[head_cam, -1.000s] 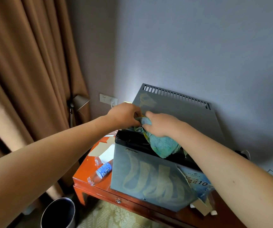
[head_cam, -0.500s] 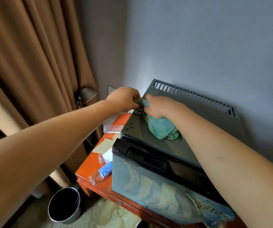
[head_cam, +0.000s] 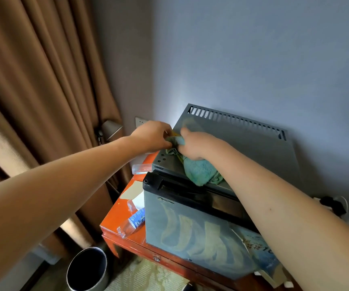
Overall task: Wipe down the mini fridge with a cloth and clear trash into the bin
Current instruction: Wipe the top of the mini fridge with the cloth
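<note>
A grey mini fridge [head_cam: 253, 148] with a dusty, streaked door stands on an orange table [head_cam: 116, 215]. A teal cloth [head_cam: 198, 171] lies bunched on the fridge top near its front left corner. My right hand [head_cam: 196, 143] grips the cloth from above. My left hand [head_cam: 152, 135] holds the cloth's upper left end, fingers curled round it, at the fridge's left edge. An empty plastic bottle [head_cam: 133, 221], another clear bottle [head_cam: 142, 168] and paper scraps [head_cam: 132, 190] lie on the table left of the fridge. A round metal bin [head_cam: 88, 269] stands on the floor below.
Brown curtains [head_cam: 43, 91] hang at the left, with a lamp [head_cam: 110, 128] and wall socket [head_cam: 141, 121] behind the table. A blue printed card [head_cam: 261, 248] leans on the fridge door at right. A plug [head_cam: 333, 204] sits by the wall.
The view has shifted so more of the fridge top shows. Both hands have moved with the cloth from the door's top edge back onto the top panel's left side.
</note>
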{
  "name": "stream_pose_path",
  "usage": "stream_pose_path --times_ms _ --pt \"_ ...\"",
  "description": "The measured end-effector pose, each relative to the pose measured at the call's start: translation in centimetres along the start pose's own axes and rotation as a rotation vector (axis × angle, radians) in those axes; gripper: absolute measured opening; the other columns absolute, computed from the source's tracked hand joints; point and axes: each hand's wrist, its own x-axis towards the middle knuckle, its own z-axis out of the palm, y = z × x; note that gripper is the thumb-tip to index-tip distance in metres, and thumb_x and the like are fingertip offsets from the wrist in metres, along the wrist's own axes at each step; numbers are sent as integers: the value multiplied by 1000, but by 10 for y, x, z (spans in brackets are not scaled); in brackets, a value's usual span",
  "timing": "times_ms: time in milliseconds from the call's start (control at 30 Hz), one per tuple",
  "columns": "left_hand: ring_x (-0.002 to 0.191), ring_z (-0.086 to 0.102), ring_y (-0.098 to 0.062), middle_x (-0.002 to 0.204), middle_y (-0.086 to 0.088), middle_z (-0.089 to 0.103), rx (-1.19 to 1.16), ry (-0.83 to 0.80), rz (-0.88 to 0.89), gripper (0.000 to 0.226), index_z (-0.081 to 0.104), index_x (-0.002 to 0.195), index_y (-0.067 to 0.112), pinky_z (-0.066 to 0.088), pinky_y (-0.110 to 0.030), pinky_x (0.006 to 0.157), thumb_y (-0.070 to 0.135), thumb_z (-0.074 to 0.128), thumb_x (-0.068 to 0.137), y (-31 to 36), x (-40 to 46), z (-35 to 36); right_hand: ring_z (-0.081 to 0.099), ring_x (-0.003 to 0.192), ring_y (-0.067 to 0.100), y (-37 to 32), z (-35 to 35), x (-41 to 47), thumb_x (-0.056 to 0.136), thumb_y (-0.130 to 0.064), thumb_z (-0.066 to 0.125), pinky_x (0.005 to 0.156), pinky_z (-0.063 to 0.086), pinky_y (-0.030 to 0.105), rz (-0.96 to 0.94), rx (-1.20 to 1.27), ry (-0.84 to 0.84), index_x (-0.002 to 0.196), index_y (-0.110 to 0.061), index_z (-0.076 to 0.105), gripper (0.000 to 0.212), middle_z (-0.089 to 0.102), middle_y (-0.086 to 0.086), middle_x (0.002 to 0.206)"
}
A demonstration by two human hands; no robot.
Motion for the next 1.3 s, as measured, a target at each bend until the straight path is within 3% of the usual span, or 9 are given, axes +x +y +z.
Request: stream_pose_path --times_ms 200,367,600,767,867,933,1000,1133,1300 --pt "84 63 -15 95 9 70 24 -45 139 23 69 99 32 50 -26 64 36 70 76 29 -19 5 56 72 22 20 17 -42 103 -50 40 54 36 35 30 -14 3 144 -15 29 55 52 4 84" --pt "87 63 -17 97 9 70 33 -50 182 26 69 103 33 56 -31 73 36 68 78 51 -12 13 60 75 23 41 16 -49 102 -54 41 59 43 36 94 -34 -30 144 -16 29 58 56 5 89" --pt "82 60 -14 88 13 63 2 -8 188 21 68 101 35 37 -20 54 38 66 80 58 27 25 61 82 25 67 5 -20 103 -54 39 64 45 37 120 -72 -11 139 -16 34 53 57 3 91" --pt "80 58 -12 89 13 63 19 -55 200 23 67 104 36 42 -24 60 39 68 81 63 84 30 59 80 25 93 -5 21 104 -53 38 64 46 38 154 -26 16 143 -14 33 56 56 5 88" --pt "84 60 -13 90 14 63 44 -71 206 24 67 104 37 44 -24 61 41 69 80 67 125 35 62 92 30 110 -11 52 104 -47 39 78 53 41 193 0 13 153 -13 25 61 62 13 112" --pt "88 61 -14 95 13 66 44 -73 198 27 68 105 36 49 -27 67 41 71 79 68 150 38 61 104 34 120 -16 72 104 -39 39 85 54 42 199 -16 -8 158 -15 20 62 52 19 142" --pt "91 62 -15 99 12 68 24 -78 178 29 68 106 35 52 -30 73 40 72 78 67 171 40 57 117 37 128 -22 91 105 -30 38 87 53 42 171 -45 -13 158 -19 23 56 41 18 153" --pt "93 62 -16 103 11 68 12 -66 140 30 68 108 34 54 -33 78 37 74 79 64 199 42 63 92 32 137 -31 119 101 -26 44 64 49 36 219 -38 28 154 -19 25 57 59 13 111" --pt "94 61 -17 103 7 68 49 -66 122 31 67 111 30 53 -32 76 35 71 81 65 203 41 63 83 31 136 -32 125 99 -25 48 61 46 35 275 26 40 152 -15 23 59 60 15 101"
